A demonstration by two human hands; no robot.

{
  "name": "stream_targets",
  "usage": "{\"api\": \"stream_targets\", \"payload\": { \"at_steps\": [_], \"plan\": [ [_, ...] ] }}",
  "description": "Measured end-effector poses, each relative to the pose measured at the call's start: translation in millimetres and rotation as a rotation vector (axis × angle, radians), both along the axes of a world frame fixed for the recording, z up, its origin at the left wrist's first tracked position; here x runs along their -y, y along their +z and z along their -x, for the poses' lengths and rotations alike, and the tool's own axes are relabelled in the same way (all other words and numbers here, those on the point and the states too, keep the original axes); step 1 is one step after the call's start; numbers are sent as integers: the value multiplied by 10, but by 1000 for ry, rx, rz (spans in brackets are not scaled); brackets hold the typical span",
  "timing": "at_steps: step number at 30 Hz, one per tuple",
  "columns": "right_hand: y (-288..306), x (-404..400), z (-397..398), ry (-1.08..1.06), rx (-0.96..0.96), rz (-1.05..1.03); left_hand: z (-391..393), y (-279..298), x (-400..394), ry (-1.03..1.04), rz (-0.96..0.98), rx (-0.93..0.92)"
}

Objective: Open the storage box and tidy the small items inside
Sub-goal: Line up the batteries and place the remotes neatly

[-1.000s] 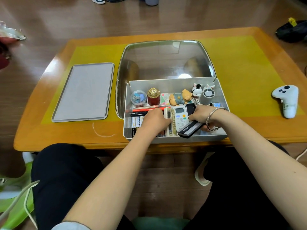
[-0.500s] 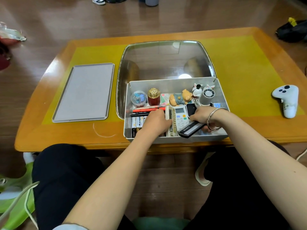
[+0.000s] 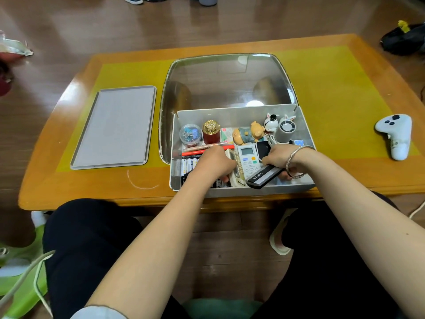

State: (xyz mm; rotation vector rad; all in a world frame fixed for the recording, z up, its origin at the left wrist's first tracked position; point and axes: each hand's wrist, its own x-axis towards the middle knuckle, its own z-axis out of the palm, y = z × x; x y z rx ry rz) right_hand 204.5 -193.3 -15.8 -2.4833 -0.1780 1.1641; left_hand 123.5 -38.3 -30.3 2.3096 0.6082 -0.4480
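Storage box (image 3: 241,191) sits open at the table's (image 3: 69,180) near edge, clear lid (image 3: 225,81) tipped back behind it. Left hand (image 3: 212,165) is inside, fingers curled down over the batteries (image 3: 187,164), thumb against the beige remote (image 3: 236,169); what it actually holds is hidden. Right hand (image 3: 279,157) grips the black remote (image 3: 263,177), tilted on the box's front wall, fingers wrapped round it.

Grey storage box (image 3: 305,130), yellow-and-orange table (image 3: 333,88).
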Motion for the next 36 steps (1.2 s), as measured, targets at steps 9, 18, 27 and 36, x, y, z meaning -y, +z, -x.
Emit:
{"api": "stream_targets", "payload": {
  "at_steps": [9,18,27,36],
  "plan": [
    [-4,0,-12,1,10,11,94,-138,-51,-12,-123,169],
    [75,-24,24,17,4,14,164,-116,-302,-273,-576,181],
    [76,-22,31,11,-3,12,132,-67,-385,-318,-699,281],
    [114,-16,60,3,-9,-12,49,-63,-467,-263,-738,426]
  ]
}}
